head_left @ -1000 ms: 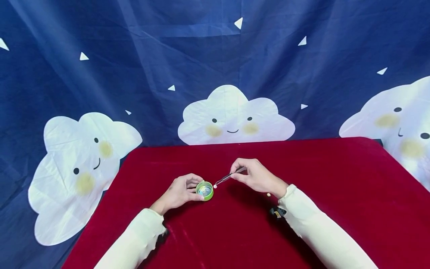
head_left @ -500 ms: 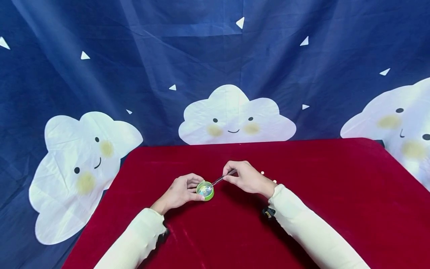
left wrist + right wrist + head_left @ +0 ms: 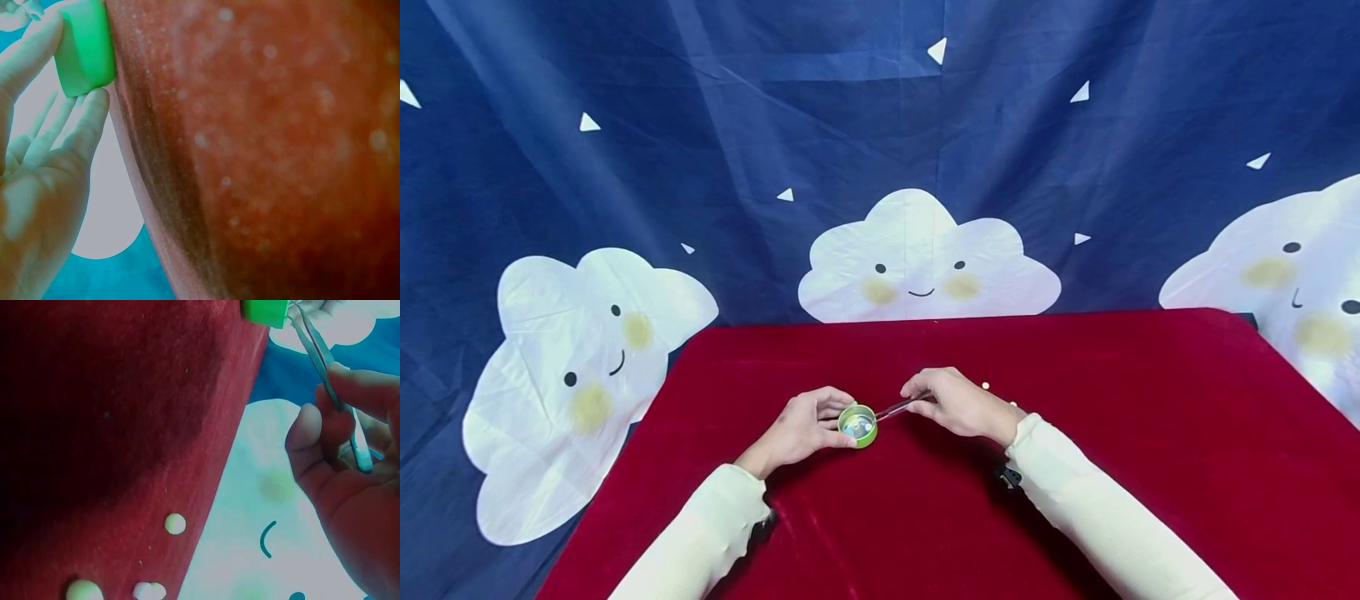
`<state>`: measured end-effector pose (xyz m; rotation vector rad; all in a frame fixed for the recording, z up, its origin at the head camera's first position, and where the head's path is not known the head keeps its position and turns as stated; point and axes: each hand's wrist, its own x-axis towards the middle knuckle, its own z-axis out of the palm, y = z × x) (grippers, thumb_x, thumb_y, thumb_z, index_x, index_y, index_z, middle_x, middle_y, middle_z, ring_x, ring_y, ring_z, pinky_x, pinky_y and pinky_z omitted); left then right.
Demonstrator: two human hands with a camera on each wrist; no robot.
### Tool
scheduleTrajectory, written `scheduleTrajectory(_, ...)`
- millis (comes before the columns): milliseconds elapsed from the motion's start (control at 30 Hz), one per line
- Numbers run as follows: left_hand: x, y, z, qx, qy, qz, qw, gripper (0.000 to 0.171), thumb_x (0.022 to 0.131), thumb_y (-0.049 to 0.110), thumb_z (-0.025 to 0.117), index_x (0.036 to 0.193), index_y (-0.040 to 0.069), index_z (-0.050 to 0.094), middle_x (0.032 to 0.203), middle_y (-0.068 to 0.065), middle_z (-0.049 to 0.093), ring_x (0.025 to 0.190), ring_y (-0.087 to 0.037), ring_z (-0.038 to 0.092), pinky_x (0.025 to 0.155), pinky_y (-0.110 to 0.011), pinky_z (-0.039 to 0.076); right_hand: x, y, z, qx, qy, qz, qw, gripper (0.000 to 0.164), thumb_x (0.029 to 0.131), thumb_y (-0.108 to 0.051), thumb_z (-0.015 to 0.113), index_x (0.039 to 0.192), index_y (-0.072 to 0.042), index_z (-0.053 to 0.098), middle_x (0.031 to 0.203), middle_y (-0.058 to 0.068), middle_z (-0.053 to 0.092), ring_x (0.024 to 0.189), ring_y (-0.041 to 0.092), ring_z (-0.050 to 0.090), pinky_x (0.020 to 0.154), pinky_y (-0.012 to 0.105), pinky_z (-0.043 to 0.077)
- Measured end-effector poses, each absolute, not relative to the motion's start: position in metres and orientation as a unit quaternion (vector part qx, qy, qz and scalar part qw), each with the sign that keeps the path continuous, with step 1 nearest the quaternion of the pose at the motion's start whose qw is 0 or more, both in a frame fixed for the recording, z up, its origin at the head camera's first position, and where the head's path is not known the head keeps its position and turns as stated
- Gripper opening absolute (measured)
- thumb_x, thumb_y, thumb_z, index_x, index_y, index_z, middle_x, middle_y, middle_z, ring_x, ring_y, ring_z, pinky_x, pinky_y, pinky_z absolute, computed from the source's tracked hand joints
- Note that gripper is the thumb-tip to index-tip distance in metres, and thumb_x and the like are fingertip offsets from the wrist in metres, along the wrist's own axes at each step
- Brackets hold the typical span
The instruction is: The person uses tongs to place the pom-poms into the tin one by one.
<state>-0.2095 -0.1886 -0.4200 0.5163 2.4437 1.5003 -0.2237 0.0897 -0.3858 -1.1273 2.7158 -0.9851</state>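
Note:
My left hand [image 3: 801, 427] holds a small round green tin [image 3: 867, 442] between thumb and fingers. It is uncovered, with a shiny silvery inside, and a small white ball [image 3: 868, 427] shows in it. My right hand [image 3: 961, 404] pinches a pair of metal tweezers [image 3: 895, 409] from the right. Their tips are at the tin's right rim. In the right wrist view the two tweezer arms stand apart, with the tips overlapping the green tin [image 3: 265, 311]. The left wrist view has the tin's green side [image 3: 87, 50] against the thumb and fingertips.
Several small pale balls lie on the red cloth [image 3: 820, 525] beyond my right wrist, one ball [image 3: 986, 386] farther back. The right wrist view shows a ball [image 3: 175, 524] and others near its lower edge. A blue curtain [image 3: 737, 150] with clouds hangs behind the table.
The tweezers carried a white ball from right of the tin into it, then drew back to the rim with their arms apart. The ball is now inside. My left hand stayed put.

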Motion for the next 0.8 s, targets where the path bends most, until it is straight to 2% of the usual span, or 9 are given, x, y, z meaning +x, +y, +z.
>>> scheduleTrajectory(167,-0.2094,-0.1885,-0.4202,0.177,0.835,0.509,0.111,0.051,0.074,0.002,0.087,0.118,-0.004,0.062,0.115,-0.016,0.069,0.109,-0.030,0.066,0.091,-0.032,0.057,-0.2221,0.0937,-0.3840,-0.368,0.886,-0.282,0.027,0.014,0.093,-0.010,0.072,0.105,-0.006,0.075,0.093,-0.001,0.067,0.083,0.013,0.058,0.081,0.029,0.055)
scheduleTrajectory(400,-0.2096,-0.1883,-0.4204,0.178,0.829,0.517,0.113,0.051,0.074,-0.001,0.087,0.118,-0.006,0.062,0.115,-0.017,0.069,0.109,-0.032,0.066,0.091,-0.033,0.057,-0.2208,0.0956,-0.3847,-0.379,0.880,-0.285,-0.007,0.012,0.093,-0.009,0.071,0.104,-0.005,0.074,0.094,0.000,0.066,0.085,0.014,0.060,0.080,0.029,0.056)
scheduleTrajectory(633,-0.2099,-0.1885,-0.4204,0.165,0.838,0.508,0.113,0.051,0.072,0.001,0.088,0.117,-0.001,0.064,0.113,-0.012,0.070,0.108,-0.027,0.067,0.090,-0.030,0.057,-0.2209,0.0984,-0.3858,-0.374,0.883,-0.284,-0.005,0.014,0.092,-0.008,0.072,0.106,-0.006,0.074,0.095,0.000,0.066,0.085,0.013,0.059,0.080,0.029,0.056)
scheduleTrajectory(800,-0.2095,-0.1894,-0.4205,0.172,0.838,0.506,0.112,0.050,0.073,0.002,0.088,0.117,-0.002,0.063,0.114,-0.013,0.069,0.108,-0.028,0.067,0.090,-0.031,0.057,-0.2214,0.0997,-0.3854,-0.373,0.882,-0.287,-0.017,0.014,0.092,-0.008,0.072,0.106,-0.006,0.074,0.095,-0.001,0.066,0.086,0.014,0.060,0.081,0.031,0.056)
